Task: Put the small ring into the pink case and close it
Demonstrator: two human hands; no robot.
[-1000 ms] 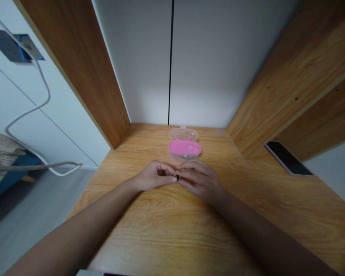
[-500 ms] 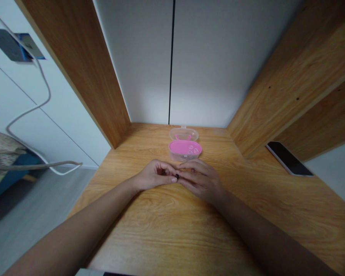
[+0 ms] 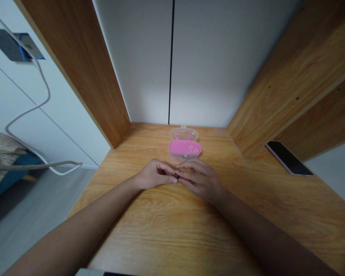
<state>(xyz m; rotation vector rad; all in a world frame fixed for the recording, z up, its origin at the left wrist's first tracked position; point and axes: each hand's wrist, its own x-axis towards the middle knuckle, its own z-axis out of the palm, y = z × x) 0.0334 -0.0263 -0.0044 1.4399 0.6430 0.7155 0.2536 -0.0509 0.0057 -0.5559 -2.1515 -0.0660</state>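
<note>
Hands, 2, fingertips together: left hand pinches 1 small dark piece between thumb and finger; right hand meets it, own grip unclear — fingertip hold presumably owed to the piece's tiny size. Pink-topped case, 1, just beyond the hands, clear lid open behind, likely for easy reach. Phone, 1, far right — probably set aside.

Honey-brown flat wood-grain tabletop: smooth, soft sheen on near side. Pink-topped oval plastic case: semi-clear smooth walls, matt top. Clear oval plastic lid: thin, glossy. Tall white panels: smooth, satin. Black-faced rectangular phone: glassy screen. White looping plastic cable: smooth. Tiny dark piece: perhaps plastic, too small to tell.
</note>
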